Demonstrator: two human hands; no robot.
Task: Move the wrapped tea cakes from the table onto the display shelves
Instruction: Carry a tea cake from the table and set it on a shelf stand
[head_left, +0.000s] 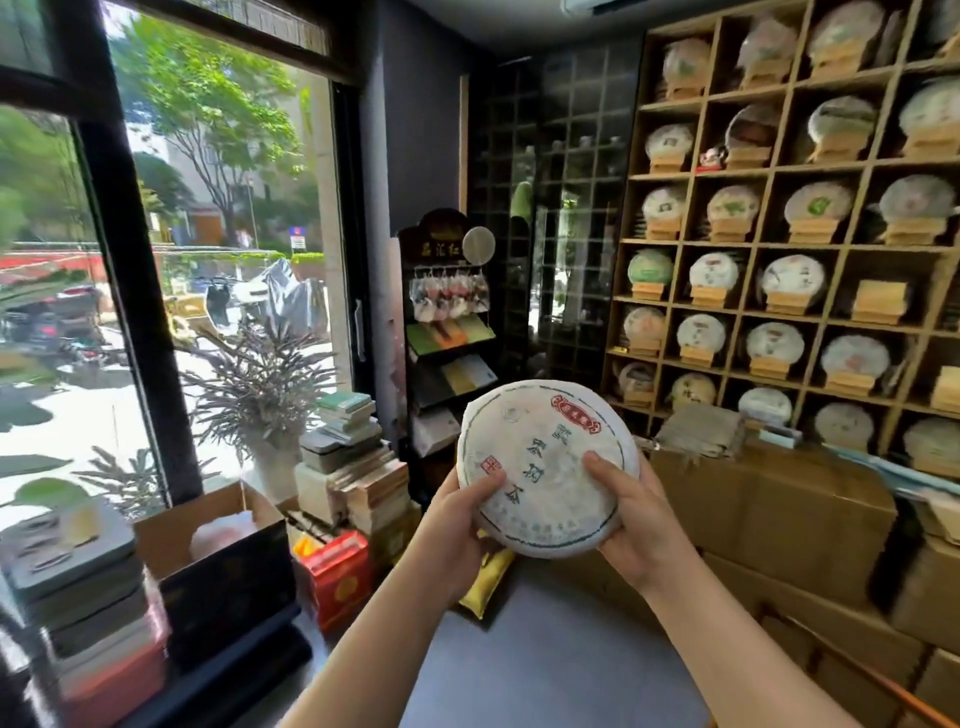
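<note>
We held one wrapped tea cake in the air, left hand and right hand gripping opposite edges (thumbs on its face).

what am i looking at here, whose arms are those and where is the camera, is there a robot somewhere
No robot here. The one picture comes from a wide-angle camera worn on a person's head, looking forward and down, so the arms are the wearer's own. The left hand and right hand together hold a round paper-wrapped tea cake. To the right stand wooden display shelves with more cakes on small stands; one stand is bare. Cardboard boxes sit below. A window is on the left.
</note>
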